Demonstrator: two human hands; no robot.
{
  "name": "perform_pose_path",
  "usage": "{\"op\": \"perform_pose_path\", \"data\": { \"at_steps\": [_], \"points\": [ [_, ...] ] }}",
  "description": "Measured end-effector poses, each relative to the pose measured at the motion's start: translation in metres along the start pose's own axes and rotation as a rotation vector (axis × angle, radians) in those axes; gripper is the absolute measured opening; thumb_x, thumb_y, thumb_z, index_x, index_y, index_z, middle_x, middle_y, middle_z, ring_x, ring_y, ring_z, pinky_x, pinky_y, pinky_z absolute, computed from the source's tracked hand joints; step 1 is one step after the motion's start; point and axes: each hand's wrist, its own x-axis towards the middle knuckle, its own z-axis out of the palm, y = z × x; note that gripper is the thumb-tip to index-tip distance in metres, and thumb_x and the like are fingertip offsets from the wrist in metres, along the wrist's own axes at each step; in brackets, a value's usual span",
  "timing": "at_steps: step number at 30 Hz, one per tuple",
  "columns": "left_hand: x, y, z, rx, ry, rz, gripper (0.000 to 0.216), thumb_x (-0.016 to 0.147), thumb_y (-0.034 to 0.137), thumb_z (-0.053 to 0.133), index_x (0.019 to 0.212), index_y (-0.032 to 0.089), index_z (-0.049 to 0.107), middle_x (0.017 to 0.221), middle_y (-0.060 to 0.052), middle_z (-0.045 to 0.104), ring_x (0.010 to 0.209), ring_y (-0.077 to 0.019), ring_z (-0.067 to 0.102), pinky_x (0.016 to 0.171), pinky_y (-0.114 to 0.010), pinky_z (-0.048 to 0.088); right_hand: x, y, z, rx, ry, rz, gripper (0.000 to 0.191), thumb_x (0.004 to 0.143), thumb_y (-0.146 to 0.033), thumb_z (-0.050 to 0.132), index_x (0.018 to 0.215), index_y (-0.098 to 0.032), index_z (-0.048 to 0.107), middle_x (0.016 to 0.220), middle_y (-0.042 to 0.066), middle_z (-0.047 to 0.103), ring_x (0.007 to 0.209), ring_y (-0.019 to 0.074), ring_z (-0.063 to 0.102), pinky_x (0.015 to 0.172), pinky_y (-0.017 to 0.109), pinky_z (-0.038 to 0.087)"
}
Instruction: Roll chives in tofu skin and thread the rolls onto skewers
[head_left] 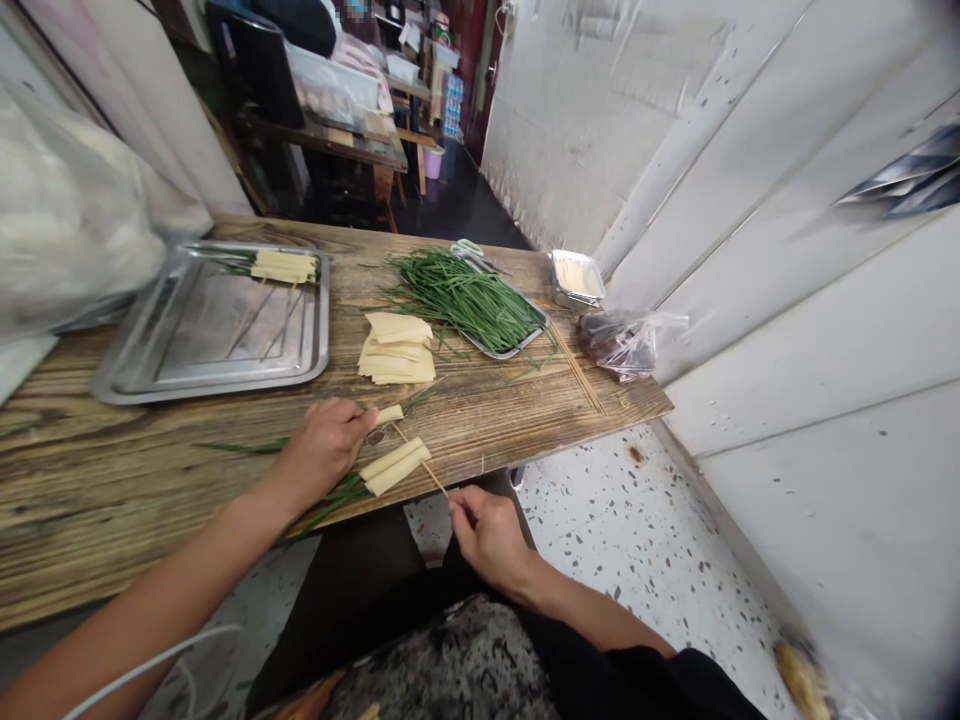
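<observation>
at the near edge of the wooden table (150,490), my right hand (489,532) has thumb and finger pinched together on the end of a thin skewer (436,478). what look like two pale rolls (395,466) are threaded on it, greens poking from their left end. my left hand (326,438) clamps one more roll (390,414) by the skewer's far tip; i cannot tell whether the tip has gone in.

i judge this skewer partly filled. on the tray (195,345), by its far right corner, lies a done batch (285,267). plenty is left: a stack of pale sheets (397,350) mid-table, a heap of green stalks (472,300) towards the far edge, and bare sticks (577,370) near the right corner.
</observation>
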Motion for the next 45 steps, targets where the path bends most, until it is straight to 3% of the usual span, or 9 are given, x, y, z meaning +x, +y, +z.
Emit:
{"op": "perform_pose_path", "data": {
  "at_steps": [28, 36, 45],
  "points": [
    [0.005, -0.003, -0.005, -0.114, 0.024, 0.062, 0.041, 0.111, 0.03, 0.04, 0.097, 0.018, 0.076, 0.076, -0.005, 0.06, 0.075, -0.0202, 0.051, 0.071, -0.034, 0.037, 0.008, -0.002, 0.008, -0.05, 0.028, -0.038, 0.022, 0.099, -0.018, 0.052, 0.085, -0.02, 0.069, 0.076, 0.004, 0.072, 0.067, 0.016, 0.068, 0.065, 0.023, 0.046],
    [0.004, -0.006, -0.004, -0.157, 0.05, 0.092, 0.038, 0.109, 0.027, 0.043, 0.097, 0.018, 0.078, 0.083, -0.008, 0.067, 0.076, -0.0207, 0.055, 0.072, -0.034, 0.041, 0.012, -0.002, 0.009, -0.049, 0.036, -0.068, 0.02, 0.097, -0.016, 0.053, 0.084, -0.02, 0.067, 0.073, 0.003, 0.07, 0.064, 0.0152, 0.064, 0.064, 0.023, 0.044],
    [0.006, -0.006, -0.008, -0.221, 0.064, 0.116, 0.036, 0.109, 0.028, 0.045, 0.098, 0.019, 0.078, 0.079, -0.005, 0.065, 0.074, -0.0184, 0.054, 0.071, -0.031, 0.04, 0.022, -0.006, 0.008, -0.085, -0.015, -0.059, 0.02, 0.097, -0.014, 0.055, 0.08, -0.02, 0.064, 0.072, 0.002, 0.068, 0.063, 0.0142, 0.063, 0.064, 0.023, 0.041]
  ]
}}
